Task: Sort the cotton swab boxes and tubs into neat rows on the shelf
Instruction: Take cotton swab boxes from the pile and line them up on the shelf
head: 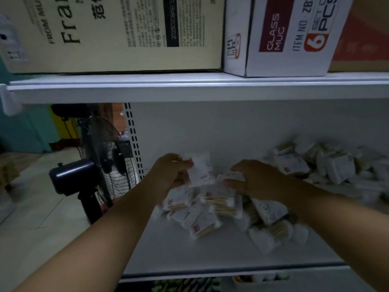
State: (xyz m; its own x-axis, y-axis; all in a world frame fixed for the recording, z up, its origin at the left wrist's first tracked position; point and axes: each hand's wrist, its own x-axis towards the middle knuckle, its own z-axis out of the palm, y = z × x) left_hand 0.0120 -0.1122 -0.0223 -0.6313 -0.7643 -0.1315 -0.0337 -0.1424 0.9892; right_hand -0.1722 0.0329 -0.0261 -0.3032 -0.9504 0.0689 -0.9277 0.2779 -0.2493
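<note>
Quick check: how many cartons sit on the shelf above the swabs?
3: a beige carton at left, a white GLASS MUG carton in the middle, a red-brown carton cut off at the right edge. Others may lie outside the frame.

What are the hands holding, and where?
The left hand pinches a white swab box by its left edge. The right hand grips a second box by its end.
</note>
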